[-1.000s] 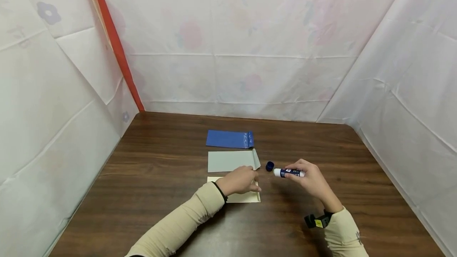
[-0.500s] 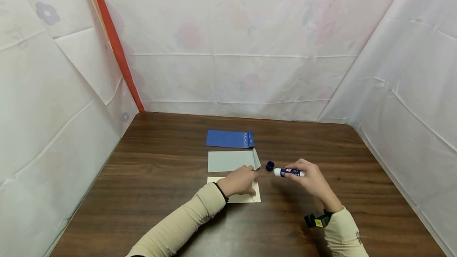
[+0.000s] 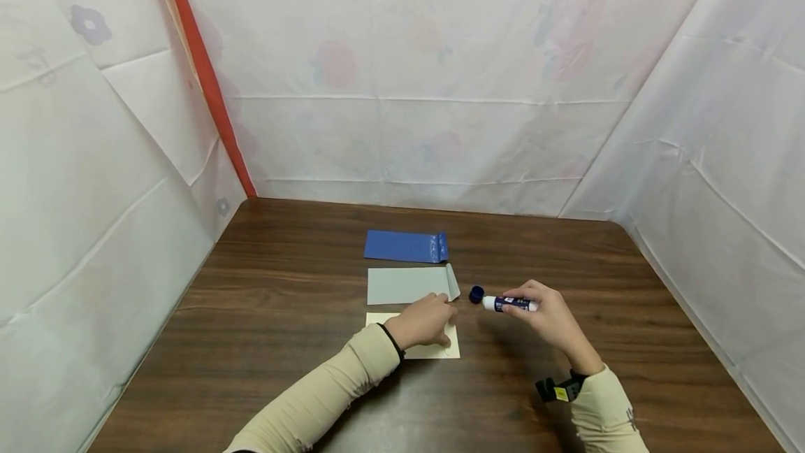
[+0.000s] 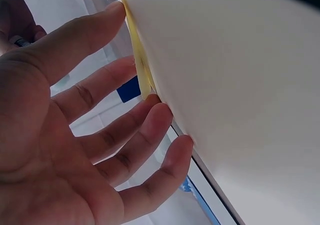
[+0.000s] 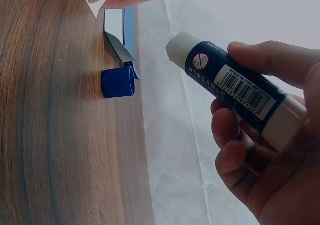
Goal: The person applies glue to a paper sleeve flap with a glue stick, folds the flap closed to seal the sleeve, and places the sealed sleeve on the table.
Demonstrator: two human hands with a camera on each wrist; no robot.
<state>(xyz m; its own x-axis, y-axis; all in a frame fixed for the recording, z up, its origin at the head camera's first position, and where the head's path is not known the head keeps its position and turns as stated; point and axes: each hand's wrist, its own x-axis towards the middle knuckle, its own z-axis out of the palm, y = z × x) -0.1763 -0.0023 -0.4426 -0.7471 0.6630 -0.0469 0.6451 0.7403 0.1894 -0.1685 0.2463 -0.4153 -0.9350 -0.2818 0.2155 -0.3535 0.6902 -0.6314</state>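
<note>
My left hand (image 3: 424,322) rests over a pale yellow paper (image 3: 428,353), its thumb and fingertips pressing near the right edge. In the left wrist view, a narrow yellow flap (image 4: 141,70) stands up along that edge, between the thumb and the other fingertips. My right hand (image 3: 548,317) grips a glue stick (image 5: 230,85) with a dark blue label and a barcode, its white uncapped end tilted toward the left. Just left of that end, the dark blue cap (image 3: 476,294) lies on its side on the table.
Behind the yellow paper lie a grey-green paper (image 3: 402,286) with a lifted right flap and a blue paper (image 3: 400,246) with whitish glue marks near its right fold. The brown wooden table (image 3: 289,285) is bounded by white sheet walls (image 3: 402,138) at back and sides.
My left thumb has moved left, from beyond the yellow paper's right edge onto its folded strip. The right hand and glue stick have stayed still.
</note>
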